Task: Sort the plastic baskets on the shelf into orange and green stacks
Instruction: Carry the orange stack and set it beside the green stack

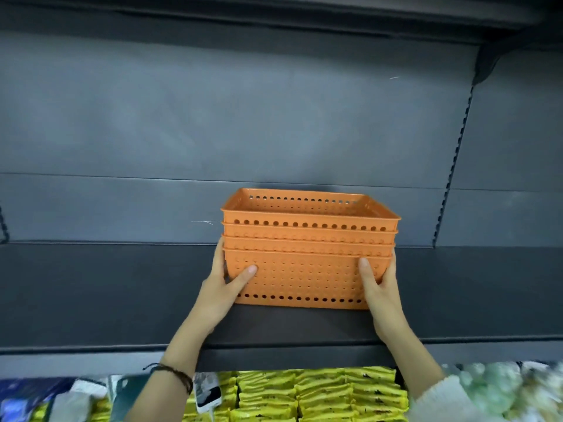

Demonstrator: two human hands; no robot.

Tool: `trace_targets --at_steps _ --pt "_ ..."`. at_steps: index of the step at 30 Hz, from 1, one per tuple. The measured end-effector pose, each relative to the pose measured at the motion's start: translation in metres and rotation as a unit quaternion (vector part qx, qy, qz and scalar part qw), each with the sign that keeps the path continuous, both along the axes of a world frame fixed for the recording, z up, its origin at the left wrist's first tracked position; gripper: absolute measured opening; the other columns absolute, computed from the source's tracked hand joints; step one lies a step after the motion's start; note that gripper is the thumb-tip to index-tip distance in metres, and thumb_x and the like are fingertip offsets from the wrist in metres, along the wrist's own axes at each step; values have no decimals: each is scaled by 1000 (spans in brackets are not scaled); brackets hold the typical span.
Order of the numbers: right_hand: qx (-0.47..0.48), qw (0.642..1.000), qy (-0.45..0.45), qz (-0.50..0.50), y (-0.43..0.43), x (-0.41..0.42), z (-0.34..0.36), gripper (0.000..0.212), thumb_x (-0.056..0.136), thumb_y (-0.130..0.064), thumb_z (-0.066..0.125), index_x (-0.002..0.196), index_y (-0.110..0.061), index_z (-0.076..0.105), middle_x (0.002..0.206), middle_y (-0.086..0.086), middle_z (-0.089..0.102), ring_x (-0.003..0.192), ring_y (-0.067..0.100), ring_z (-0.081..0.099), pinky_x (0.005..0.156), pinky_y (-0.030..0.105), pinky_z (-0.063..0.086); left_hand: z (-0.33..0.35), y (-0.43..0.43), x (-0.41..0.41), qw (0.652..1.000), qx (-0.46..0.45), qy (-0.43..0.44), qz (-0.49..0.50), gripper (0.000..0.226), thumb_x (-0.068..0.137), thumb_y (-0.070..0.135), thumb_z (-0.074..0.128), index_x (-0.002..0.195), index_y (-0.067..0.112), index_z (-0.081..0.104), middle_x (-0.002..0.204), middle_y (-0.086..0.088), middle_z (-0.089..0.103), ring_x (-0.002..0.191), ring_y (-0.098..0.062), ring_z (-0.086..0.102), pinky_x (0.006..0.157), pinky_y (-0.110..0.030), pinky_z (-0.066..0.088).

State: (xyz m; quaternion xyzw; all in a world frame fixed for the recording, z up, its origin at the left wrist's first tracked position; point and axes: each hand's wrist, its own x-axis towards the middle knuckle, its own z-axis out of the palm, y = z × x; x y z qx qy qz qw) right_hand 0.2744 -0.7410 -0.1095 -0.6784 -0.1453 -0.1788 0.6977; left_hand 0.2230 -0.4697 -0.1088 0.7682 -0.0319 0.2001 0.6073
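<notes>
A stack of several nested orange perforated baskets [307,254] stands on the dark shelf [106,287], near its middle. My left hand [227,284] grips the stack's left end, thumb on the front wall and fingers behind the corner. On the right end sits my right hand [379,284], held the same way. Both hands hold the bottom basket of the stack. No green basket is in view.
The shelf's grey back panel [243,132] rises behind the stack, with a slotted upright [454,166] at the right. Another shelf [274,13] runs overhead. Below the shelf edge lie yellow packets [320,397] and mixed packaged goods [61,400].
</notes>
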Motion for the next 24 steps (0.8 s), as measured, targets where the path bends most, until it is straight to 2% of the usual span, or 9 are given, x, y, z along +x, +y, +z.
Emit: trace_targets --at_steps 2,5,8,11,15,16,21,24 --pt "-2 1000 8 2 4 -10 3 79 80 -62 59 146 -37 24 133 -15 53 117 -3 54 104 38 43 0 1 -15 1000 0 -13 5 88 74 57 69 144 51 17 129 27 55 118 3 53 105 -42 42" --pt "6 1000 10 9 19 -37 5 67 82 -50 55 142 -39 27 128 -18 54 115 -1 52 103 39 44 2 13 -45 999 -6 -30 14 86 75 48 67 145 44 18 129 23 55 114 6 53 104 -43 44" --pt "12 1000 12 13 43 -76 6 73 78 -51 54 144 -39 25 127 -17 53 114 0 52 98 38 46 1 38 -87 999 -22 -37 29 89 72 56 72 144 44 22 129 18 58 115 -2 57 99 -43 48" --pt "22 999 5 40 78 -116 13 75 75 -51 55 143 -40 26 124 -19 53 109 -4 51 81 25 46 -1 70 -141 996 -33 -60 57 83 72 57 70 142 44 29 122 21 63 113 -4 60 90 -34 52" --pt "37 995 -28 84 135 -167 26 69 75 -48 57 139 -41 33 120 -22 57 100 -12 58 69 10 48 6 112 -216 989 -63 -84 104 67 76 31 63 138 33 40 109 20 69 99 -4 65 68 -20 56" --pt "38 994 -39 96 150 -179 30 67 76 -46 58 138 -41 34 118 -23 58 99 -13 59 68 9 50 9 123 -235 986 -71 -92 121 65 76 28 62 137 32 42 107 19 70 96 -3 66 67 -17 55" --pt "68 983 -74 153 231 -241 46 62 74 -45 59 132 -43 38 109 -32 63 104 -9 60 76 14 51 28 189 -328 972 -69 -121 191 61 78 32 67 135 30 45 107 18 71 97 -4 67 71 -19 56" --pt "86 976 -73 189 283 -274 49 59 73 -47 59 128 -45 38 105 -35 63 101 -10 60 74 11 51 37 231 -373 964 -54 -141 221 61 78 37 74 133 29 47 109 15 71 99 -5 67 71 -18 55"
